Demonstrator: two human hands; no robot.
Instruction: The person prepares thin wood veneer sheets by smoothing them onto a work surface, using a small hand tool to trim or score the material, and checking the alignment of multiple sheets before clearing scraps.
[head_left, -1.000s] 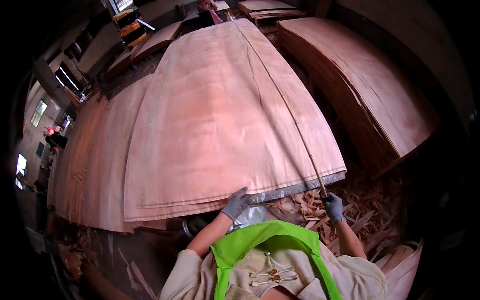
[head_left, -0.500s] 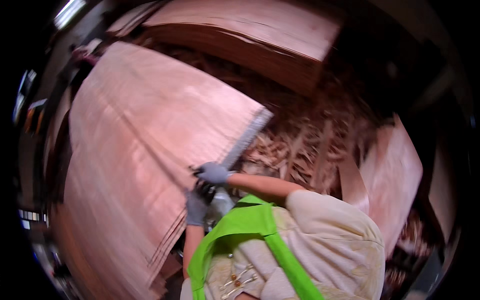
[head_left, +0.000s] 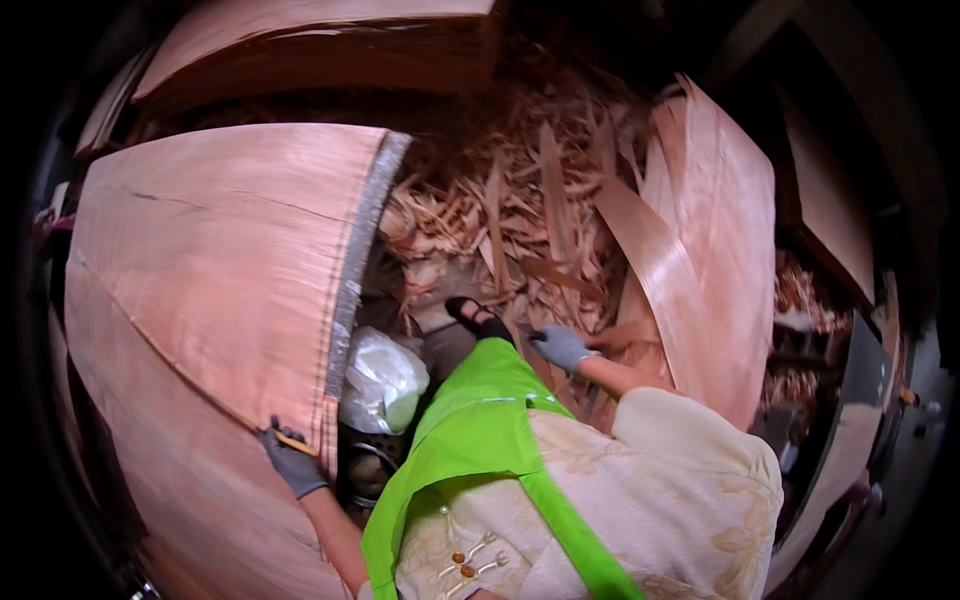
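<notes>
A stack of pinkish wood veneer sheets [head_left: 230,240] with a grey-edged side fills the left. My left hand [head_left: 293,468], in a grey glove with dark fingers, lies at the stack's near right corner. Its fingers are closed on a thin orange-brown strip [head_left: 296,444]. A long, narrow seam runs from there to the far left across the veneer. My right hand [head_left: 566,348], also gloved, is held out over the floor at my right, near a curved veneer strip [head_left: 655,265]. Its fingers are curled together; what they hold, if anything, is hidden.
Wood scraps [head_left: 510,220] litter the floor ahead. Large veneer sheets [head_left: 725,230] stand at the right. Another veneer stack [head_left: 330,55] lies at the back. Beside the left stack are a white plastic bag [head_left: 383,380] and a dark round container [head_left: 368,472]. My foot [head_left: 470,312] shows below the green apron.
My hands were together at the stack's edge and are now apart. The right hand has moved off to the right; the left is on the corner. The view has turned rightward.
</notes>
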